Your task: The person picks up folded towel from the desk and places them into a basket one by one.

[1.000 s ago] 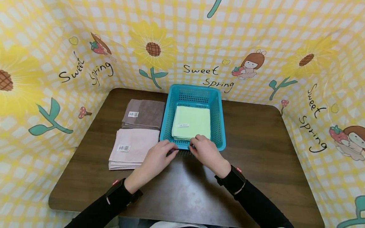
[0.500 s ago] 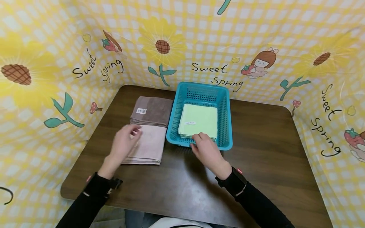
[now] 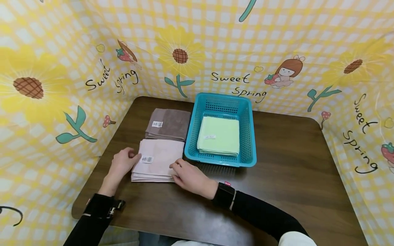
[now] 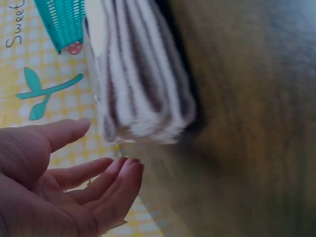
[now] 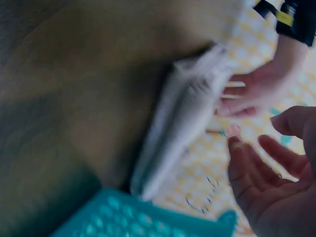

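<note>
Across the brown table, the right hand has come over from the blue basket, which lies ahead and right of it, so the work seems to have shifted to the folded pink towels between it and the left hand; both hands have loosely bent fingers and grip nothing. The basket's near wall may crowd the right hand. Beyond both hands lie brown towels; green towels fill the basket; a white label lies near the left hand.
</note>
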`<action>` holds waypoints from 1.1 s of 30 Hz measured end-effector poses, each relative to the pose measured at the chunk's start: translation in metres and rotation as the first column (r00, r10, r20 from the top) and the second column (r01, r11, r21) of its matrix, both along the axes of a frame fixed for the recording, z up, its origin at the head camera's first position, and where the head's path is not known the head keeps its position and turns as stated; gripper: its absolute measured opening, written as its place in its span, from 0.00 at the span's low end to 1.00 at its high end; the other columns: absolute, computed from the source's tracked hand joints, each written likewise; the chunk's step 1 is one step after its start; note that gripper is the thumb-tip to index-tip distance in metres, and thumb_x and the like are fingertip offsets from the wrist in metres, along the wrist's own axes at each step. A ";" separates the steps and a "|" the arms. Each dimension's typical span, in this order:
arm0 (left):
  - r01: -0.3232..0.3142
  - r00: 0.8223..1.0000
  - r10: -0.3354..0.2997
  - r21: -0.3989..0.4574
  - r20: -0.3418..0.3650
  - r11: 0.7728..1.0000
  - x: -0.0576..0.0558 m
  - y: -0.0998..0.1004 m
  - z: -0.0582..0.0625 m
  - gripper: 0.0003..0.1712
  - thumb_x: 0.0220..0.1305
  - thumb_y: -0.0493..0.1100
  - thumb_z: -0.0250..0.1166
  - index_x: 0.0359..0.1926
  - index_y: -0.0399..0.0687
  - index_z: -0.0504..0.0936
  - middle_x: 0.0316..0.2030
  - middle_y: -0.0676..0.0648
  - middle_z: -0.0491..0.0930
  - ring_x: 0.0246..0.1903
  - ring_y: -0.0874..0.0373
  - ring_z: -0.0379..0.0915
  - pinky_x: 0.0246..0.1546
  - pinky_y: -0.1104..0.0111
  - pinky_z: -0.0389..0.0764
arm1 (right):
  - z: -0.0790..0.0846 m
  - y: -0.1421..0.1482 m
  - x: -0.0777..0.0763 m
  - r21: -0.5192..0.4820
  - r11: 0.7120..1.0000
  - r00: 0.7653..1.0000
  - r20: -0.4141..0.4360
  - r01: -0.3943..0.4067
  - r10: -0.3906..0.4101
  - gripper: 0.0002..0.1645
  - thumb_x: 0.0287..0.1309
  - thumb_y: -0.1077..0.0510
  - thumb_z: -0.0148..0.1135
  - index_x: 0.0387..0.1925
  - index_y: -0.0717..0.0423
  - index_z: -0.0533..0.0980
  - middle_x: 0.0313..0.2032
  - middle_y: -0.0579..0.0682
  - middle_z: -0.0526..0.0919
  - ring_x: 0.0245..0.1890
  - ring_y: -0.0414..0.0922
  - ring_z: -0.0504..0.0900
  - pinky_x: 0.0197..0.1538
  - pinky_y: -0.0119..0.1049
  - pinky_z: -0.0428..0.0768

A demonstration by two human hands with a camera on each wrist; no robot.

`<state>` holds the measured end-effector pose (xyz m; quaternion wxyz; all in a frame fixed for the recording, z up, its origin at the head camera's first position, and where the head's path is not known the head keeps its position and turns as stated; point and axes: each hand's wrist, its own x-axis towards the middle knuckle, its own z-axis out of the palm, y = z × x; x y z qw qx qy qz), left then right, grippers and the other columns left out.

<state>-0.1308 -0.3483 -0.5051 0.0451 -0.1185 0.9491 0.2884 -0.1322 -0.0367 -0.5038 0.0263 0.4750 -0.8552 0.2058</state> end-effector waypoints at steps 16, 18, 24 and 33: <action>0.013 0.989 -0.029 0.108 0.143 0.994 -0.006 -0.005 -0.008 0.35 0.70 0.55 0.67 0.56 0.24 0.78 0.45 0.29 0.85 0.45 0.38 0.83 0.47 0.49 0.82 | -0.033 -0.019 -0.012 0.010 0.977 0.974 0.069 0.214 -0.214 0.08 0.78 0.55 0.56 0.42 0.55 0.70 0.26 0.49 0.70 0.24 0.44 0.73 0.19 0.30 0.64; 0.019 0.987 -0.037 0.117 0.159 0.993 -0.005 -0.009 -0.008 0.35 0.70 0.55 0.66 0.57 0.24 0.77 0.47 0.28 0.85 0.47 0.37 0.83 0.47 0.50 0.82 | -0.033 -0.022 -0.009 0.036 0.973 0.970 0.080 0.227 -0.229 0.09 0.78 0.53 0.56 0.42 0.55 0.71 0.28 0.50 0.71 0.25 0.44 0.74 0.18 0.30 0.65; 0.007 0.976 -0.044 0.170 0.214 0.985 -0.003 -0.015 -0.006 0.38 0.71 0.55 0.66 0.61 0.21 0.74 0.51 0.25 0.82 0.49 0.37 0.81 0.47 0.51 0.82 | -0.034 -0.029 -0.007 0.024 0.965 0.953 0.152 0.261 -0.262 0.10 0.76 0.54 0.60 0.48 0.56 0.72 0.34 0.53 0.75 0.28 0.45 0.76 0.22 0.32 0.72; -0.052 0.972 -0.035 0.359 0.233 0.932 0.002 -0.017 -0.002 0.45 0.70 0.49 0.69 0.70 0.25 0.56 0.47 0.28 0.81 0.38 0.50 0.83 0.37 0.62 0.84 | -0.041 -0.033 -0.007 -0.137 0.956 0.918 0.343 0.260 -0.201 0.14 0.73 0.64 0.59 0.57 0.57 0.74 0.41 0.53 0.73 0.32 0.40 0.70 0.33 0.28 0.72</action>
